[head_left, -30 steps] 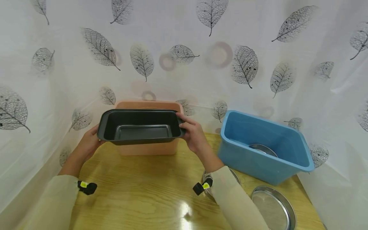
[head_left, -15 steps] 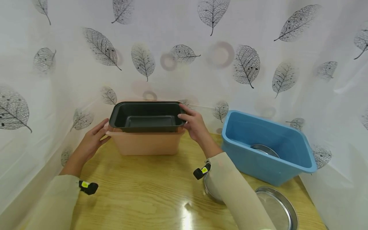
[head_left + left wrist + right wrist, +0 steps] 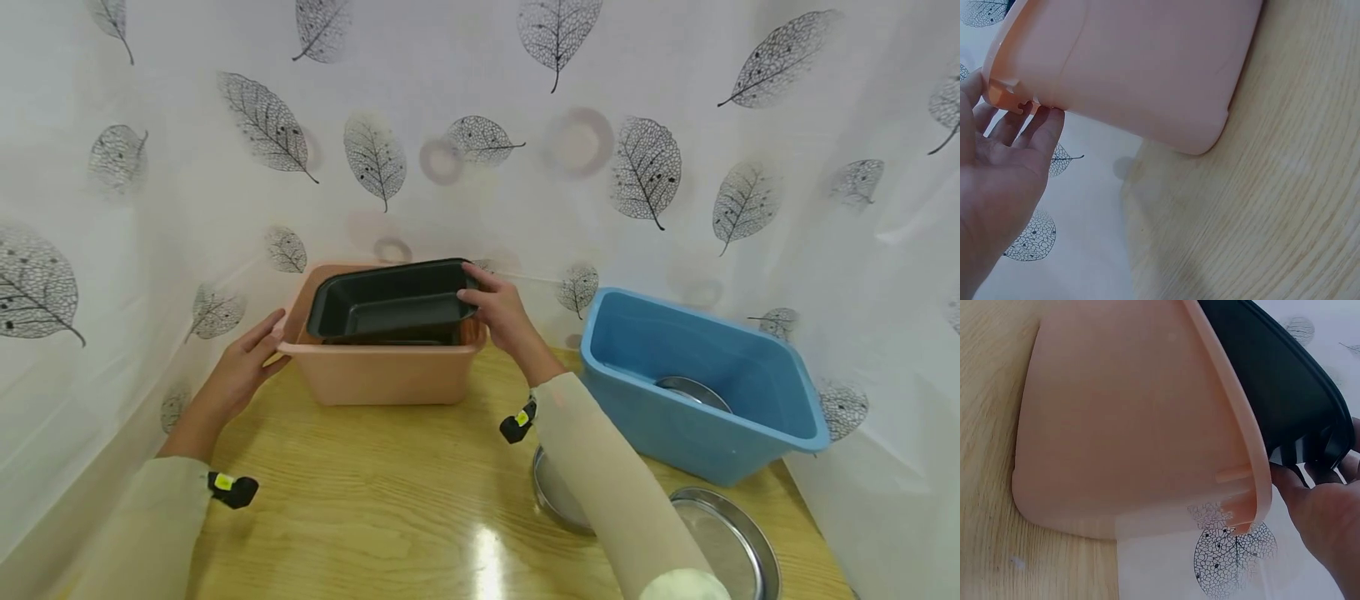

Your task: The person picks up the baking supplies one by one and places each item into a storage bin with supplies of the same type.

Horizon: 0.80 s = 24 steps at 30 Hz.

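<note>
A black loaf pan (image 3: 401, 296) is tilted inside the mouth of a peach plastic bin (image 3: 382, 377), its right end higher than its left. My right hand (image 3: 508, 321) pinches the pan's right end, thumb inside and fingers beneath the rim, as the right wrist view shows of the fingers under the black edge (image 3: 1272, 381). Below the pan, another dark surface shows inside the bin. At the bin's left end, my left hand (image 3: 243, 367) holds the rim; the left wrist view has its fingertips (image 3: 1054, 119) under the lip.
A blue bin (image 3: 690, 425) stands at the right with a round metal pan (image 3: 693, 390) inside. Round metal pans (image 3: 558, 492) lie on the wooden table (image 3: 360, 483), one (image 3: 723, 533) near the right edge. A leaf-print curtain (image 3: 480, 75) encloses the back and sides.
The loaf pan has moved back and down from in front of the bin into its mouth, tilting. My left hand has let go of the pan and taken the bin's rim.
</note>
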Available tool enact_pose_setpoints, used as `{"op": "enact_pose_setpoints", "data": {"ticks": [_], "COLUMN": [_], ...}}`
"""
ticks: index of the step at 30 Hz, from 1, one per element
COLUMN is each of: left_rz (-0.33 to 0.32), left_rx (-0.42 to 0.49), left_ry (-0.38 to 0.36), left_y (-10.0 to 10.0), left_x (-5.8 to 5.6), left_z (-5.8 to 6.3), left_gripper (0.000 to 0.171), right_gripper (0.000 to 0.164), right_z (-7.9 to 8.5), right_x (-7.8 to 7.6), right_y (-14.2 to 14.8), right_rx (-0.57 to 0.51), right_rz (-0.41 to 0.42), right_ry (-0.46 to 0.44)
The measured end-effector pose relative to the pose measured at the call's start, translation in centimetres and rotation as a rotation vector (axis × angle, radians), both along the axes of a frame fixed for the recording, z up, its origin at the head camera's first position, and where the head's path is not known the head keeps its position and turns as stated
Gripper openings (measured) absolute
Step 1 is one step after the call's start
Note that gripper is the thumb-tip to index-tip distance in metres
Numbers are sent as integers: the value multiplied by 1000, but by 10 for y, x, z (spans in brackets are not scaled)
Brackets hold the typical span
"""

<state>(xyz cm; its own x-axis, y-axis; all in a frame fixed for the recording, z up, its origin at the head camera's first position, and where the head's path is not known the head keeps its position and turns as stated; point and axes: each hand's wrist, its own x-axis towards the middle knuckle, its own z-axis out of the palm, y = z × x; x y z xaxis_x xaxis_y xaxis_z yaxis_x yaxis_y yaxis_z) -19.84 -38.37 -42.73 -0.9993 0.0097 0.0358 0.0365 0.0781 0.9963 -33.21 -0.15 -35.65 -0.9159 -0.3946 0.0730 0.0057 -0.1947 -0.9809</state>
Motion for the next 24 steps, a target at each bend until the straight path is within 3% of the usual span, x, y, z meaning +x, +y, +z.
{"op": "enact_pose_setpoints", "data": {"ticks": [8, 24], "left_rz": [12, -10], "left_rx": [14, 19], "left_ry": [-2, 23], "left_y": [1, 0], "left_x": [0, 1], "left_z": [0, 0], "left_gripper": [66, 68], "right_gripper": [57, 59], "right_z": [-8, -9], "right_x": [-12, -25], "right_y": [-12, -30], "right_rx": [105, 553], "right_rz": [2, -27], "right_ry": [54, 299]}}
